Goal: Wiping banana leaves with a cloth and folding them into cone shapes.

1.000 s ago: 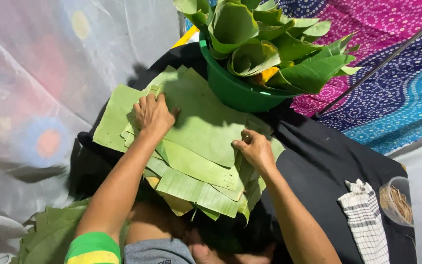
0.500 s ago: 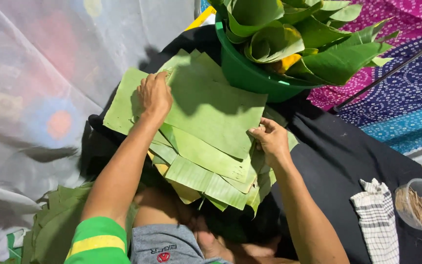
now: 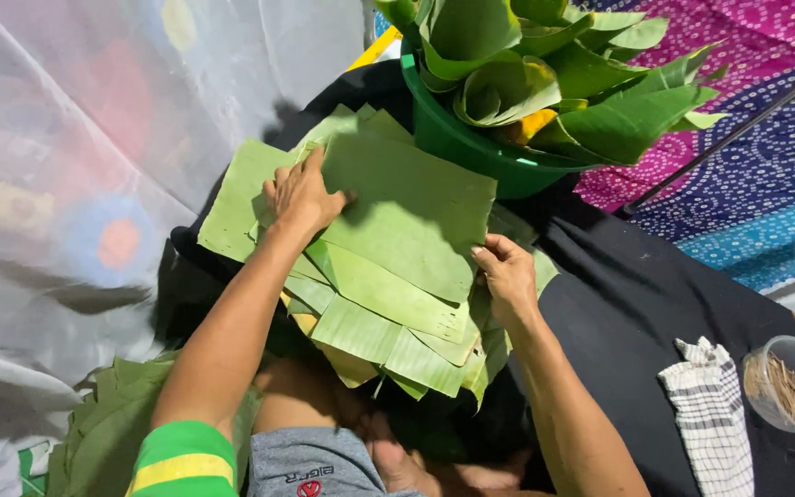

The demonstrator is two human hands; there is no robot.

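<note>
Two hands rest on a pile of flat green leaf pieces point(image 3: 388, 267) that lies on a black cloth point(image 3: 655, 313) over the person's lap, likely to keep the pile neat. The left hand point(image 3: 301, 195) lies flat on top with its fingers point(image 3: 310, 166) spread wide, pressing, not grabbing. The right hand point(image 3: 506, 274) touches the pile's right edge with bent fingers, just below a green tub point(image 3: 457, 147) full of rolled leaves point(image 3: 545, 74).
</note>
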